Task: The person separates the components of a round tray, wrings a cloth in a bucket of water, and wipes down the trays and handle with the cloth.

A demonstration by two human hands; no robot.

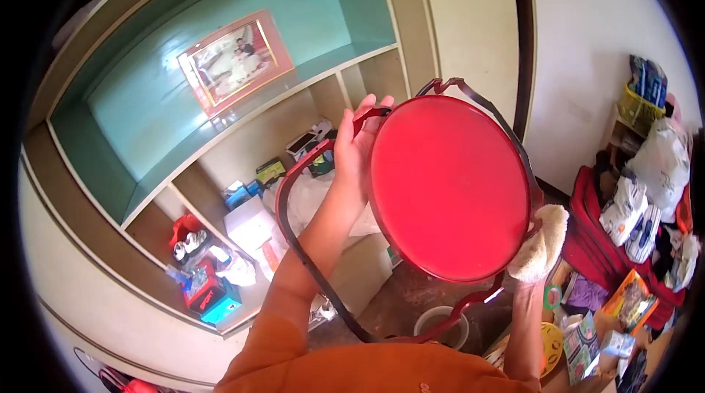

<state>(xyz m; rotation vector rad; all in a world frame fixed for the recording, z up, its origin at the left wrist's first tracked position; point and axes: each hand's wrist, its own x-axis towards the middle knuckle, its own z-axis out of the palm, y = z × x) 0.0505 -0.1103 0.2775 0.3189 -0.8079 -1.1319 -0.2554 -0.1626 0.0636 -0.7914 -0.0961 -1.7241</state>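
A red oval panel (449,187) in a curved dark-red frame is held up in front of my chest, its plain flat face toward me. What kind of thing it is I cannot tell. My left hand (355,147) grips the frame at its upper left, fingers pointing up. A thin curved leg (312,268) loops out below that forearm. At the panel's lower right, my right hand holds a cream cloth (541,244) against the rim; the cloth covers most of its fingers.
Cabinet shelves (257,125) on the left hold a framed photo (236,62), a shoe box (213,290) and several packages. A pale bucket (444,325) stands on the floor below. At right are a red suitcase (587,209), plastic bags (659,165) and assorted clutter.
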